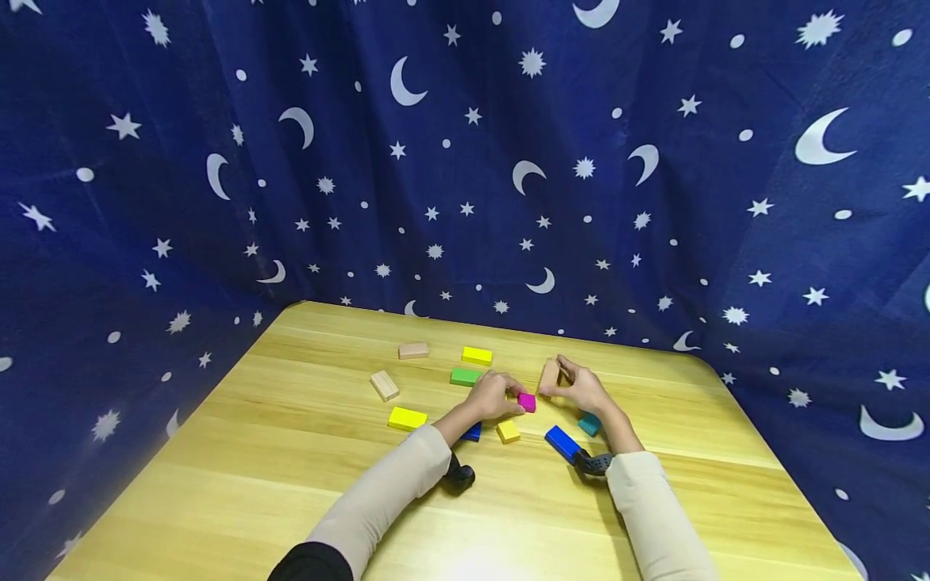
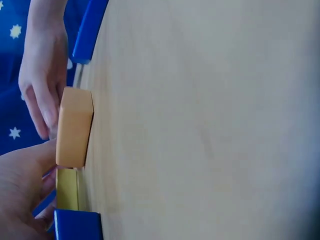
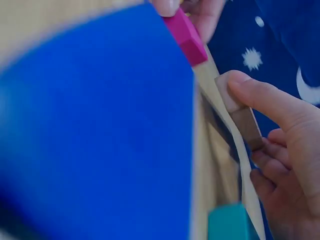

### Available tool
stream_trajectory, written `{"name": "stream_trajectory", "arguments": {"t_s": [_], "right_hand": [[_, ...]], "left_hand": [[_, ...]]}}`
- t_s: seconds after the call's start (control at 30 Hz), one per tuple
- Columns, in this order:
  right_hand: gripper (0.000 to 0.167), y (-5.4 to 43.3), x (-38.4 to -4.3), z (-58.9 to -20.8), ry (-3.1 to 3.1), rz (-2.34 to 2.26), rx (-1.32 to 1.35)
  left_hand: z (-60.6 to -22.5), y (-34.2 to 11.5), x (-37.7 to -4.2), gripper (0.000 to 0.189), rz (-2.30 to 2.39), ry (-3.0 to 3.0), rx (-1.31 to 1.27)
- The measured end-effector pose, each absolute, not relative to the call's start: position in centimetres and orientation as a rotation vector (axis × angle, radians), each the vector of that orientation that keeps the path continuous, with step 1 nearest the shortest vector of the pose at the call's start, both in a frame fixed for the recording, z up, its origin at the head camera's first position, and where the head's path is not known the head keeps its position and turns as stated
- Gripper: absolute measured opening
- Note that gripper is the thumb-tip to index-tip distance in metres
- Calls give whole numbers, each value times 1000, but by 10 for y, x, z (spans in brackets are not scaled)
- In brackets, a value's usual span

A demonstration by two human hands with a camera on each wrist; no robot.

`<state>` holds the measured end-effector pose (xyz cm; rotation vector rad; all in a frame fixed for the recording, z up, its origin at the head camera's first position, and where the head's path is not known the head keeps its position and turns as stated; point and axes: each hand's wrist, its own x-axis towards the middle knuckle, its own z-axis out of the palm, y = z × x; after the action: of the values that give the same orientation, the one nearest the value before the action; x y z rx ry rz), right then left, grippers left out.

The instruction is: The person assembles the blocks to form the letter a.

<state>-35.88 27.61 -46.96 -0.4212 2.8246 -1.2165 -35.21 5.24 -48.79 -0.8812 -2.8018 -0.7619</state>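
In the head view my left hand (image 1: pixel 494 395) pinches a small magenta block (image 1: pixel 527 403) between thumb and fingers, near the middle of the table. To its right, my right hand (image 1: pixel 581 387) grips a plain wooden block (image 1: pixel 549 376) with its thumb and fingers on the sides. The right wrist view shows that wooden block (image 3: pixel 240 112) tilted in the right hand (image 3: pixel 295 135), with the magenta block (image 3: pixel 187 37) a short way apart. A yellow-orange block (image 1: pixel 508 432) lies just below the left hand. Under the left wrist a dark blue block (image 1: pixel 472 432) is partly hidden.
A blue block (image 1: pixel 563 443) and a teal block (image 1: pixel 589 424) lie by the right forearm. Green (image 1: pixel 465 376), yellow (image 1: pixel 476 356) and wooden blocks (image 1: pixel 413 351) are spread behind and left of the left hand, with another yellow block (image 1: pixel 407 418) beside its forearm. A starry curtain (image 1: pixel 465 161) hangs behind the table.
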Motion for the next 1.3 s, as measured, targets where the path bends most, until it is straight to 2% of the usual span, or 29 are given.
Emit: {"name": "stream_trajectory", "arguments": {"t_s": [0.4,0.63,0.73,1.3], "right_hand": [[84,254,-355,-477,2673,-1301,-582],[52,258,-349,-478,2706,-1321,-753],[45,258,-349,-479,2741,-1259,-803],[42,253,-349,-483,2744,-1262,-825]], "left_hand": [[-487,44,-339,33,-784,-2789,-851],[-486,44,-337,34,-789,-2807,-811],[-485,45,-337,36,-810,-2800,-790],[-489,52,-337,35,-816,-2817,-691]]}}
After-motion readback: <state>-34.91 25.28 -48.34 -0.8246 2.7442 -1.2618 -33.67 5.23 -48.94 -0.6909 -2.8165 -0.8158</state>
